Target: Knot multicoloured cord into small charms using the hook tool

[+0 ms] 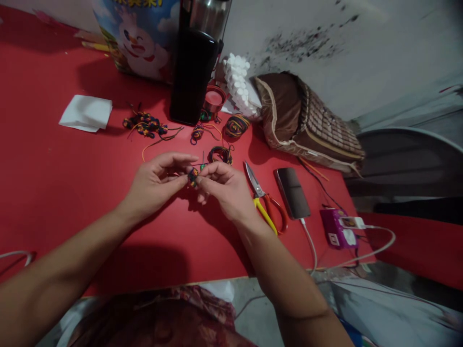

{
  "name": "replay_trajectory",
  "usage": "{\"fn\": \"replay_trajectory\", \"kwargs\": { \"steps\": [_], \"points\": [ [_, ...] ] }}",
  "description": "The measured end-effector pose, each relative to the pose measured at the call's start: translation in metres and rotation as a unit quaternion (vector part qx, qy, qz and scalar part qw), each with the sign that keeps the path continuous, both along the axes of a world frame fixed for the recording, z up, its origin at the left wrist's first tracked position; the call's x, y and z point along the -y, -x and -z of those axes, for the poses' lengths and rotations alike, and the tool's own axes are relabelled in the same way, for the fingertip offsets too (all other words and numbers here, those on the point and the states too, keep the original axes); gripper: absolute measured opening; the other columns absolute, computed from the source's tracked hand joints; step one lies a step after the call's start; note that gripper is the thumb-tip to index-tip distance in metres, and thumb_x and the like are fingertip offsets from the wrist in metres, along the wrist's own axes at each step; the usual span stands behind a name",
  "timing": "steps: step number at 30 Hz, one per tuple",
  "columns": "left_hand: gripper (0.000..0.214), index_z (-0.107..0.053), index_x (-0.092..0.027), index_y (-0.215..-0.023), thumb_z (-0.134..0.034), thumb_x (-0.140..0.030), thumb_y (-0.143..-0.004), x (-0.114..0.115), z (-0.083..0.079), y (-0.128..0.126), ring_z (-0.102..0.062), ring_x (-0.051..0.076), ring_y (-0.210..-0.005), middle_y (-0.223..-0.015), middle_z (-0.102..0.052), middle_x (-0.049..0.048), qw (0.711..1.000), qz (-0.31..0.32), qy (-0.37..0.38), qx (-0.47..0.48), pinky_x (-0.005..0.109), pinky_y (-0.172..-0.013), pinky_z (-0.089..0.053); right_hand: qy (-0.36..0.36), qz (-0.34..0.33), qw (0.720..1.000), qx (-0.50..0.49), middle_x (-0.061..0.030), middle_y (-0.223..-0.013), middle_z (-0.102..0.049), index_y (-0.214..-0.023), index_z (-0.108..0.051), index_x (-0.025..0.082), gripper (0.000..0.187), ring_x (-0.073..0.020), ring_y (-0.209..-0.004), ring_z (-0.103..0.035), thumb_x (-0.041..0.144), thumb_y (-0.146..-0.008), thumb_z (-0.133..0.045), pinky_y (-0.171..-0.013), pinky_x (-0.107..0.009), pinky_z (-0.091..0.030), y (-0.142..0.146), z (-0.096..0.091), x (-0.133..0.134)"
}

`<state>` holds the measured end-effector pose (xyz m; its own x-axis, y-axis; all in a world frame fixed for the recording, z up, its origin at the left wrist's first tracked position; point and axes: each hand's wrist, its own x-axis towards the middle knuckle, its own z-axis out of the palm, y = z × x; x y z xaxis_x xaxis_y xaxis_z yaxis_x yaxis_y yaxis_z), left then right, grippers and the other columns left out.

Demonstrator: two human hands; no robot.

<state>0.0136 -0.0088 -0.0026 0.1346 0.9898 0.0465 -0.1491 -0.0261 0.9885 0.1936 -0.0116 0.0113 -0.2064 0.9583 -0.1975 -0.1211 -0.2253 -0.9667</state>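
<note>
yarn piece [193, 177] pinched between left hand [158, 179], right hand [227, 191]

The cloth [162, 320] over the lap is dark red — with a blotchy, paler print and loose folds. The left hand [154, 180], right hand [231, 193] and forearms [87, 250] are bare; a thin dark line [307, 316] — crease or band, unclear — crosses the right forearm.
</note>
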Motion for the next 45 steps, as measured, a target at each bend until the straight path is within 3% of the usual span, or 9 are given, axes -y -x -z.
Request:
{"fn": "replay_trajectory", "kwargs": {
  "steps": [6, 9, 14, 17, 22, 29, 38, 45],
  "points": [
    [0.021, -0.08, -0.02, -0.106, -0.076, -0.014, -0.086, 0.005, -0.001, -0.002, -0.07, 0.012, -0.077, -0.09, -0.073, 0.0005, 0.999, -0.002, -0.019, -0.034, 0.023, -0.066, -0.058, -0.003, 0.016, 1.0, 0.014, 0.0049, -0.058, -0.071, -0.078, -0.073, 0.019, 0.012, -0.009, -0.047, -0.065, 0.024, -0.076, -0.083, -0.048, -0.021, -0.055, 0.0, 0.004, 0.001],
    [0.019, -0.079, -0.02, -0.106, -0.073, -0.012, -0.089, 0.007, -0.003, -0.001, -0.072, 0.015, -0.084, -0.095, -0.076, 0.0022, 0.99, -0.027, -0.076, -0.111, 0.027, -0.074, -0.06, 0.003, 0.016, 1.0, -0.015, 0.0052, -0.06, -0.07, -0.081, -0.075, 0.019, 0.011, -0.0085, -0.048, -0.063, 0.025, -0.076, -0.083, -0.049, -0.021, -0.054, 0.0, 0.006, 0.001],
    [0.025, -0.074, -0.02, -0.11, -0.064, -0.005, -0.092, 0.007, -0.002, 0.0, -0.073, 0.017, -0.091, -0.1, -0.077, 0.0048, 0.933, -0.045, -0.247, -0.256, 0.031, -0.084, -0.06, 0.051, 0.008, 0.997, -0.056, 0.0053, -0.063, -0.068, -0.081, -0.073, 0.019, 0.019, -0.0072, -0.05, -0.061, 0.029, -0.074, -0.087, -0.051, -0.021, -0.051, 0.007, 0.007, 0.002],
    [0.027, -0.071, -0.018, -0.113, -0.062, -0.004, -0.092, 0.008, 0.0, -0.001, -0.073, 0.018, -0.094, -0.105, -0.076, 0.0076, 0.908, -0.036, -0.304, -0.286, 0.031, -0.084, -0.06, 0.07, 0.028, 0.995, -0.07, 0.006, -0.057, -0.063, -0.076, -0.069, 0.018, 0.023, -0.006, -0.047, -0.054, 0.031, -0.073, -0.088, -0.048, -0.019, -0.044, 0.012, 0.006, 0.004],
    [0.024, -0.067, -0.018, -0.107, -0.064, -0.002, -0.09, 0.011, 0.001, -0.005, -0.071, 0.013, -0.086, -0.098, -0.072, 0.0032, 0.935, -0.053, -0.266, -0.227, 0.024, -0.077, -0.06, 0.126, 0.048, 0.983, -0.129, 0.0098, -0.048, -0.048, -0.072, -0.065, 0.019, 0.021, -0.0059, -0.044, -0.043, 0.028, -0.071, -0.083, -0.043, -0.019, -0.034, 0.014, 0.001, 0.004],
    [0.016, -0.072, -0.02, -0.093, -0.072, -0.004, -0.089, 0.01, -0.002, -0.004, -0.072, 0.014, -0.096, -0.102, -0.071, 0.0029, 0.944, -0.073, -0.238, -0.215, 0.025, -0.08, -0.061, 0.169, 0.05, 0.972, -0.158, 0.0061, -0.058, -0.055, -0.07, -0.062, 0.019, 0.025, -0.0062, -0.051, -0.047, 0.028, -0.07, -0.086, -0.045, -0.017, -0.035, 0.01, -0.002, 0.002],
    [0.015, -0.077, -0.022, -0.09, -0.074, -0.008, -0.09, 0.009, -0.006, -0.001, -0.073, 0.016, -0.093, -0.101, -0.076, 0.0024, 0.934, -0.094, -0.227, -0.258, 0.028, -0.083, -0.06, 0.144, 0.068, 0.976, -0.148, 0.0051, -0.06, -0.06, -0.07, -0.068, 0.018, 0.026, -0.0065, -0.051, -0.05, 0.031, -0.067, -0.09, -0.046, -0.019, -0.04, 0.011, 0.001, 0.002],
    [0.015, -0.078, -0.024, -0.096, -0.066, -0.015, -0.096, 0.006, -0.002, 0.002, -0.073, 0.019, -0.096, -0.103, -0.079, 0.0045, 0.911, -0.078, -0.258, -0.311, 0.034, -0.088, -0.059, 0.062, 0.109, 0.991, -0.043, 0.0053, -0.059, -0.061, -0.081, -0.078, 0.021, 0.02, -0.0075, -0.052, -0.049, 0.034, -0.071, -0.088, -0.051, -0.022, -0.041, 0.011, 0.007, 0.006]
  ]
}}
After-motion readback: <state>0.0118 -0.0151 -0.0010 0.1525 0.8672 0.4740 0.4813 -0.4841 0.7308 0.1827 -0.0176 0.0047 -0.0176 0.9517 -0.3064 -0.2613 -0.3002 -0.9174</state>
